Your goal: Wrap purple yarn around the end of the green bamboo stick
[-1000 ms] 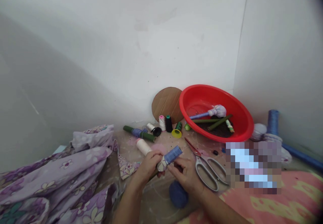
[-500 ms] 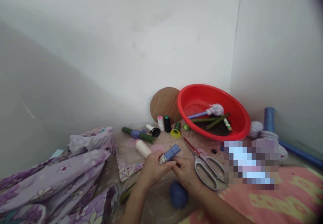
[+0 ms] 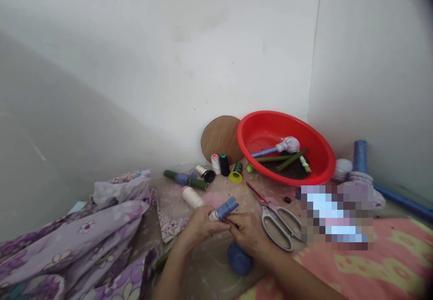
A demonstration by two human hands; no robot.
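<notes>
My left hand is closed around a short tube wrapped in blue thread, whose far end points up and to the right. Pale patterned cloth shows at its lower end by my fingers. My right hand is pinched close against the tube's near side; whatever is between its fingertips is too small to make out. Below the right wrist lies a ball of blue yarn. A pair of scissors with grey handles rests just right of that hand. Beyond the left hand lies a white thread cone.
A red basin leans at the back, holding sticks and a cloth-headed stick. Several thread spools and a green stick with blue thread lie before a cardboard disc. Floral fabric is heaped left; a blurred patch covers something right.
Both hands have shifted slightly left and down with the blue-wrapped tube, which is tilted a little flatter. The view has moved slightly; other things stay in place.
</notes>
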